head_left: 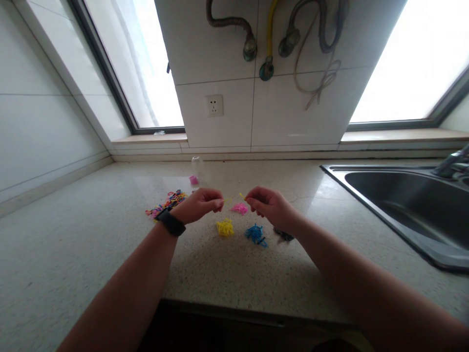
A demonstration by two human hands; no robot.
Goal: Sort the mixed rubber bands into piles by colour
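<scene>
My right hand [266, 201] is closed in a pinch above the counter, with a yellow rubber band [242, 196] sticking out from its fingertips. My left hand [205, 203], with a dark watch on the wrist, is also pinched; a thin yellow bit shows at its fingertips, too small to name. Below and between the hands lie small sorted heaps of what look like rubber bands: pink [240, 209], yellow [224, 228] and blue [255, 234]. A dark heap [283, 235] is partly hidden by my right wrist. Behind my left hand spreads a mixed-colour pile [172, 199].
A clear plastic cup [196, 166] stands near the wall, beside a bright pink piece [193, 180]. A steel sink [399, 205] with a faucet [454, 161] is set into the speckled counter [220, 274] at right. Pipes and a socket [215, 105] are on the wall.
</scene>
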